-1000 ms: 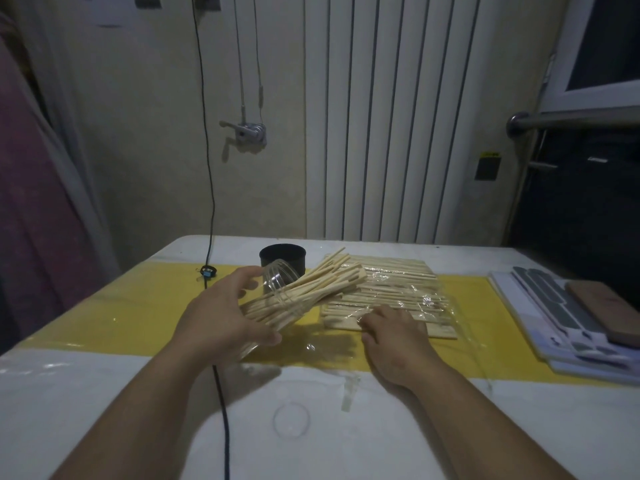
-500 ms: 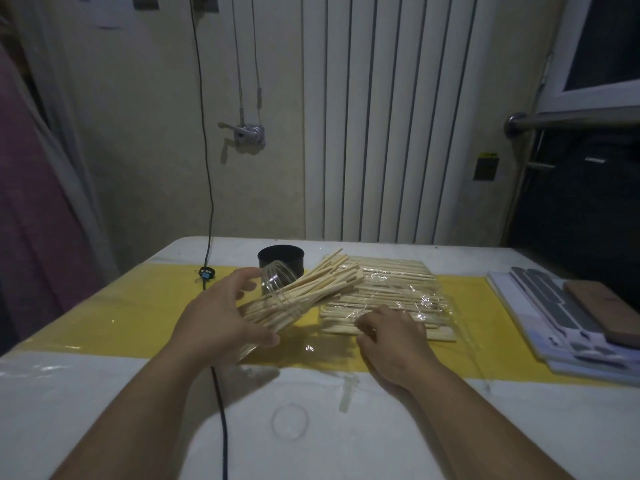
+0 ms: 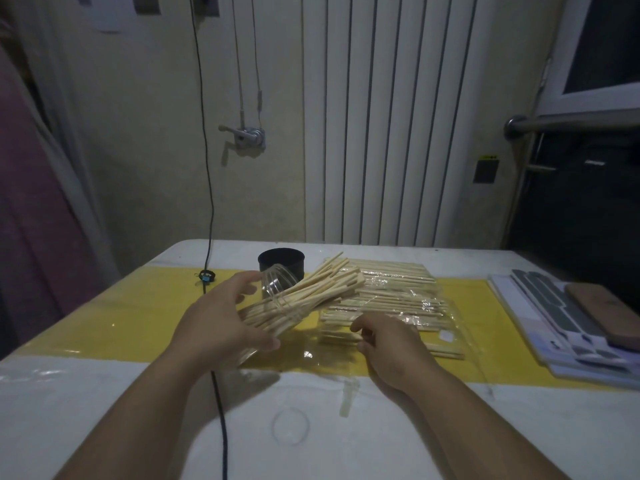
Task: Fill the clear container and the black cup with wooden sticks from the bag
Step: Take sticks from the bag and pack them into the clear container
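1. The left grip (image 3: 221, 327) is wrapped round the clear container (image 3: 277, 299). It holds the container tilted, raised above the counter (image 3: 104, 410), with its mouth pointing away and to the right, toward the bag (image 3: 415, 306).
2. A thick bundle of wooden sticks (image 3: 318, 292) already sits in the container, the far ends fanning out past the rim. It looks close to full, so further sticks should probably go in a few at a time.
3. The right grip (image 3: 388, 344) rests at the near edge of the bag with its fingers curled over the stick ends. Whether it is pinching a stick cannot be told from here.
4. The next pick would go best with sticks gathered parallel and held near one end. The free ends can then be fed along the bundle rather than across it.
5. The tilt is worth holding as it is. Tipped lower, the mouth would likely let the loose fan slide out.
6. The bag's film is crinkled and may lift with the sticks, so draw them out lengthwise.
7. The black cup (image 3: 281, 266) stands upright just behind the container with no sticks rising from it. It looks like the place for the next handfuls.
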